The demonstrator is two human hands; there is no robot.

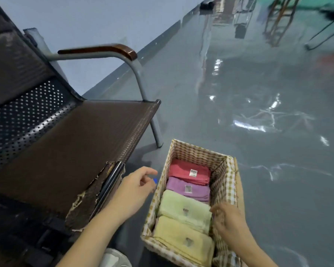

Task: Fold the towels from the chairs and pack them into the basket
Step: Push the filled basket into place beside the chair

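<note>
A checked-lined basket (197,151) stands on the floor beside the chair. Inside lie several folded towels in a row: red (183,170) at the far end, purple (178,186), light green (174,206) and yellow (170,234) nearest me. My left hand (135,186) hovers just left of the basket's rim, fingers loosely curled, holding nothing. My right hand (227,218) is at the basket's right inner wall next to the green towel, fingers bent; it is blurred and I cannot tell whether it holds the lining. The brown chair seat (69,143) carries no towel.
The chair has a perforated metal back, a wooden-topped armrest (104,50) and torn padding at its front edge (96,189). A shiny grey floor (258,112) spreads to the right. Other chair legs and furniture stand far off at the top right.
</note>
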